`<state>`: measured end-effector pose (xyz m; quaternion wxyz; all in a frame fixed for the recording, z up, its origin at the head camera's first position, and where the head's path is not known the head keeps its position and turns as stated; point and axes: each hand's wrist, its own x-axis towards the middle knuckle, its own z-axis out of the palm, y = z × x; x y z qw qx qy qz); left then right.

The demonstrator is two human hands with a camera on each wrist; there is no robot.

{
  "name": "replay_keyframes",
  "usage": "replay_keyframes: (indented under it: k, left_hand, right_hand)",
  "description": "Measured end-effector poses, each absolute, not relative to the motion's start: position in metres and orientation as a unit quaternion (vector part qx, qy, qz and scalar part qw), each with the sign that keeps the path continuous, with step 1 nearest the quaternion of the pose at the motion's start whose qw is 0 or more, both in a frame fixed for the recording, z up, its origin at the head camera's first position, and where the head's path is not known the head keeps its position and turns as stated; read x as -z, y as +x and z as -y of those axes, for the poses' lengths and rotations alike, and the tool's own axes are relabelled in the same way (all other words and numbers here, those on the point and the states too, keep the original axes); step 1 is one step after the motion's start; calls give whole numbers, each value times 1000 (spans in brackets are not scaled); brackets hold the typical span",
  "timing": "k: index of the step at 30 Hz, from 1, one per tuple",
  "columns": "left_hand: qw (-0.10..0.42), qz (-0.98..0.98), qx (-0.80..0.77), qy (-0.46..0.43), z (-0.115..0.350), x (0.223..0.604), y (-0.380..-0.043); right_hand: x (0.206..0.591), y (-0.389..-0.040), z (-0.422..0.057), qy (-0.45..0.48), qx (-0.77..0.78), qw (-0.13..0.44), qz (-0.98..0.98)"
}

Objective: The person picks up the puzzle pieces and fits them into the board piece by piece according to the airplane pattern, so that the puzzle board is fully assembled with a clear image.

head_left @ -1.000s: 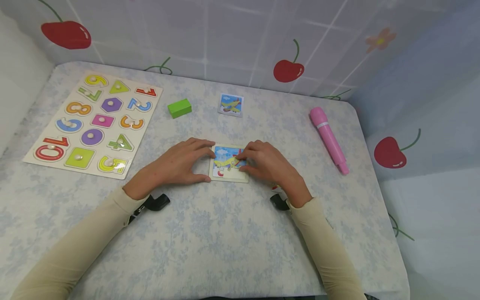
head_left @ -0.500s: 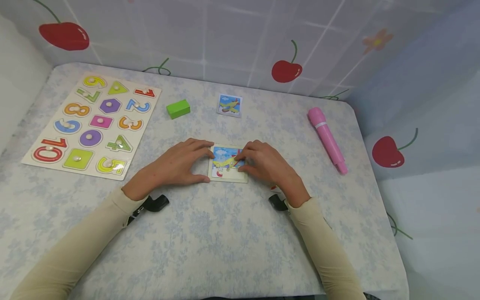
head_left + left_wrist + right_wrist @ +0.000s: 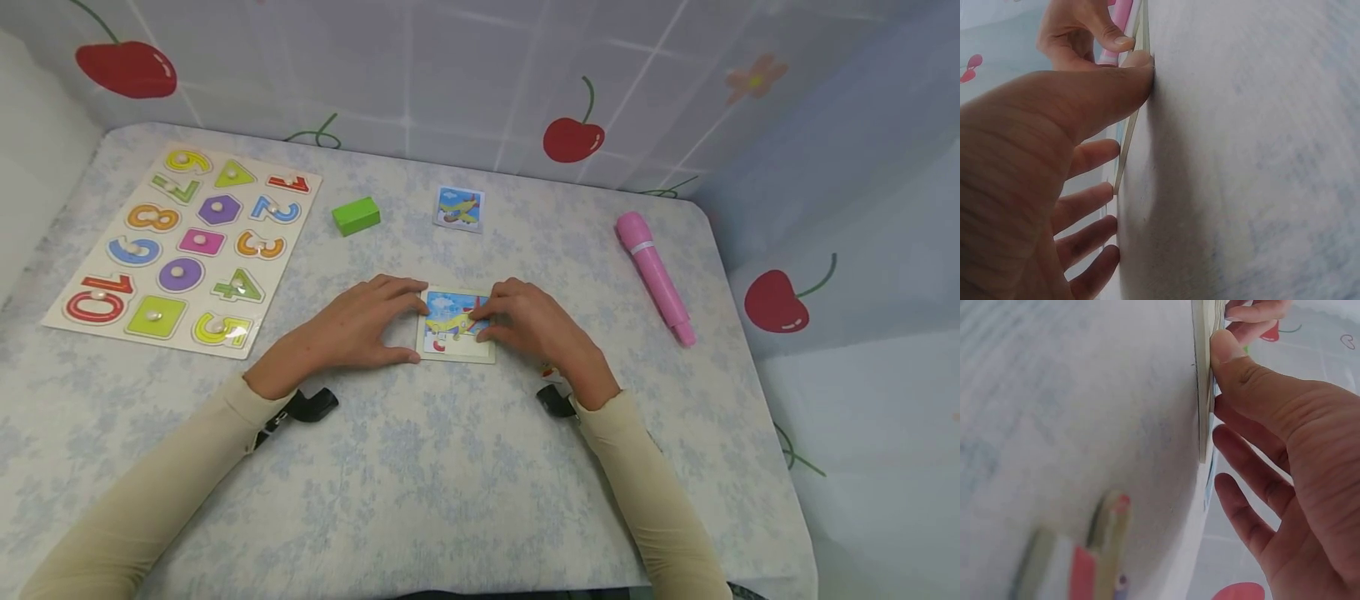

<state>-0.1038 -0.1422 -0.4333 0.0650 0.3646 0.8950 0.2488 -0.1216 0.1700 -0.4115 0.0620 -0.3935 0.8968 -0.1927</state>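
A small square jigsaw puzzle board (image 3: pixel 483 358) with a yellow airplane picture on blue lies flat between the two hands. My left hand (image 3: pixel 360 325) rests at its left side, thumb by the lower corner and fingertips along the upper left edge. In the left wrist view the left fingers (image 3: pixel 1094 203) are spread and relaxed. Over the board's right part, my right hand (image 3: pixel 536 325) pinches a puzzle piece between thumb and index finger, pressed close on the board. The right thumb (image 3: pixel 1254 381) hides most of this piece in the right wrist view.
Loose puzzle pieces (image 3: pixel 1082 572) lie near the right wrist, partly hidden from above. Behind the board are a picture card (image 3: pixel 459 208) and a green block (image 3: pixel 356 216). A number puzzle board (image 3: pixel 165 310) lies left, a pink toy microphone (image 3: pixel 660 279) right.
The right fingers make only a slight shift over the puzzle board. Both hands otherwise stay in place, and the head view has moved a little.
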Motion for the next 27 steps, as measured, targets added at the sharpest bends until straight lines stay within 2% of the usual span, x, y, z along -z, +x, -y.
replay_keyframes:
  k: [27]
  left_hand:
    - [64, -893, -253, 367, 143, 433, -103]
  right_hand:
    - [411, -121, -171, -409, 190, 75, -890]
